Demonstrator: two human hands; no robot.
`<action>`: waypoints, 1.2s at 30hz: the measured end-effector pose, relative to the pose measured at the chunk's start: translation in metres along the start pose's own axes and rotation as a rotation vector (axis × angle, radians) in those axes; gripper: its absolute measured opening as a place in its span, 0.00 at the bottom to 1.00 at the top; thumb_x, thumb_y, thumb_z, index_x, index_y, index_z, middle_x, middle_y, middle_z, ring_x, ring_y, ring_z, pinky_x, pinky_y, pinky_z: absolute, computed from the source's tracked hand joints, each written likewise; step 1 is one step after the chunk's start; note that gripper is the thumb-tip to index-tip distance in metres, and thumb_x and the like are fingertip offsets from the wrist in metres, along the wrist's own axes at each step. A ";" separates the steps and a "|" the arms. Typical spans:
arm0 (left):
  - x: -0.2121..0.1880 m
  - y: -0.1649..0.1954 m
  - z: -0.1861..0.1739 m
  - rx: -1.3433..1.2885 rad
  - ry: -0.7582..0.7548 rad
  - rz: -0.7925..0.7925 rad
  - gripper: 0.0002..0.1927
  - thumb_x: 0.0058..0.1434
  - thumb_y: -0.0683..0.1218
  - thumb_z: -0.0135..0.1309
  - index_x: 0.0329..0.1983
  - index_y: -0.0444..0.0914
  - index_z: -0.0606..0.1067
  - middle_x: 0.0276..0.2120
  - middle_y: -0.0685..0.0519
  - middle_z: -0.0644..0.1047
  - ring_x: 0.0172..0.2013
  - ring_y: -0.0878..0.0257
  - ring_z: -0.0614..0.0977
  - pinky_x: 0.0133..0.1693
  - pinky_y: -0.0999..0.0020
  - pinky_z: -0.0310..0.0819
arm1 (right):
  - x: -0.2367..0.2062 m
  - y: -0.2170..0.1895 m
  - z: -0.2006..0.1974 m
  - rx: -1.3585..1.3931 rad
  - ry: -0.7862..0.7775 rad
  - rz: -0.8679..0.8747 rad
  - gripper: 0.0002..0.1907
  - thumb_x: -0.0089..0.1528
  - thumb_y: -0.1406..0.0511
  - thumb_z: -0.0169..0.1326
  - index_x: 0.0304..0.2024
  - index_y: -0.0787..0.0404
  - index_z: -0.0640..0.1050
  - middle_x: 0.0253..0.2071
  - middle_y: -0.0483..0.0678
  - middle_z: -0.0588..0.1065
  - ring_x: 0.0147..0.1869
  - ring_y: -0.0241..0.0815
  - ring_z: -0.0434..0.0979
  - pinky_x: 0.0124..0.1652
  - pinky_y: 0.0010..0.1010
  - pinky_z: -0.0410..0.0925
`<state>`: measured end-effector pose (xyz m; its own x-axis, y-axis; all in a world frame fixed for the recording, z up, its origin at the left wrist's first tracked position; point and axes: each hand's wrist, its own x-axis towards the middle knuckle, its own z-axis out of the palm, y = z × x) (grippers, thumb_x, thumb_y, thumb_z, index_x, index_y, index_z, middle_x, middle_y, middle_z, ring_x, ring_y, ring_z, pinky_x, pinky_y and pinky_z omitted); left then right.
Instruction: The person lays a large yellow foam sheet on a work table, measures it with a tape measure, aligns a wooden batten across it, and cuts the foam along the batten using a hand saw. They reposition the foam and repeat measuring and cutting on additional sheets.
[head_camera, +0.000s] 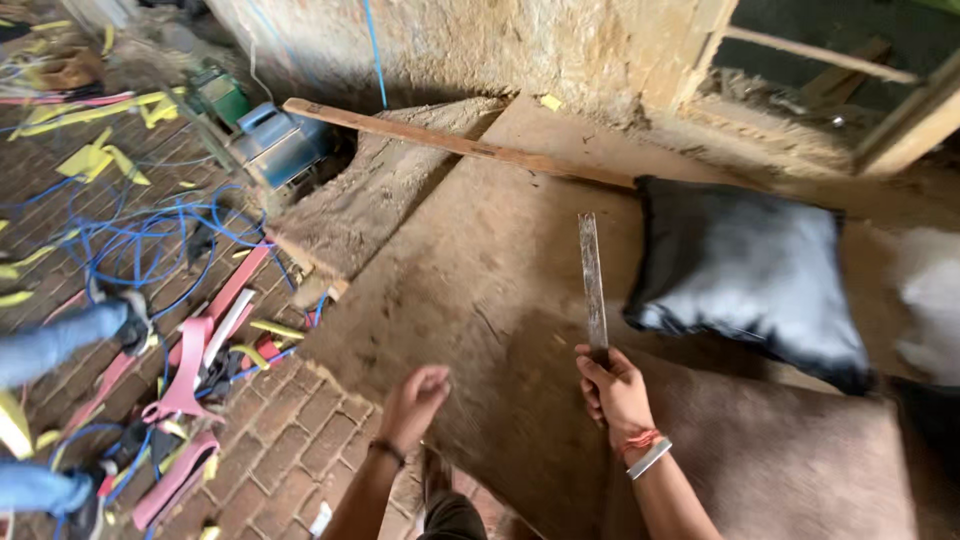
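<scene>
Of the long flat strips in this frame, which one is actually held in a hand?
The grey metal strip, gripped at its lower end by the right hand and pointing up. The long wooden plank lies untouched along the wall base, and the pink strips lie on the brick floor.

Soft daylight, motion blur, edge distortion

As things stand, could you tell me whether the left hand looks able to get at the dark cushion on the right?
Probably not easily. The left hand is empty and hangs on the far side of the right hand, which holds an upright metal blade between it and the dark cushion.
</scene>
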<state>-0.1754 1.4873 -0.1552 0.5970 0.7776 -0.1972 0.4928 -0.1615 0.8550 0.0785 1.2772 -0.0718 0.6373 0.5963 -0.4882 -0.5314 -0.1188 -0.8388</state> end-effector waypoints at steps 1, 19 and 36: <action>0.034 -0.003 -0.006 0.021 -0.031 -0.009 0.16 0.64 0.49 0.58 0.54 0.44 0.78 0.52 0.55 0.82 0.55 0.62 0.82 0.52 0.62 0.78 | 0.016 0.000 0.010 -0.007 0.024 0.010 0.09 0.63 0.67 0.56 0.46 0.60 0.78 0.21 0.42 0.66 0.17 0.32 0.59 0.16 0.26 0.51; 0.578 0.055 0.083 0.799 -0.187 0.526 0.42 0.58 0.67 0.55 0.70 0.42 0.60 0.71 0.41 0.57 0.69 0.42 0.58 0.63 0.39 0.52 | 0.172 -0.037 0.178 -0.072 0.387 0.076 0.13 0.63 0.66 0.56 0.51 0.60 0.78 0.21 0.38 0.68 0.19 0.27 0.61 0.18 0.22 0.55; 0.394 0.071 -0.087 0.885 -0.326 0.326 0.24 0.56 0.64 0.57 0.46 0.44 0.76 0.48 0.43 0.80 0.50 0.40 0.79 0.48 0.47 0.73 | 0.012 0.013 0.128 0.129 0.517 -0.026 0.10 0.63 0.68 0.56 0.46 0.62 0.78 0.23 0.37 0.67 0.22 0.27 0.60 0.20 0.22 0.54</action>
<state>0.0398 1.8355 -0.1300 0.8663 0.4312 -0.2522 0.4890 -0.8352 0.2516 0.0080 1.3850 -0.0574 0.8254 0.1252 -0.5504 -0.5557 0.0091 -0.8313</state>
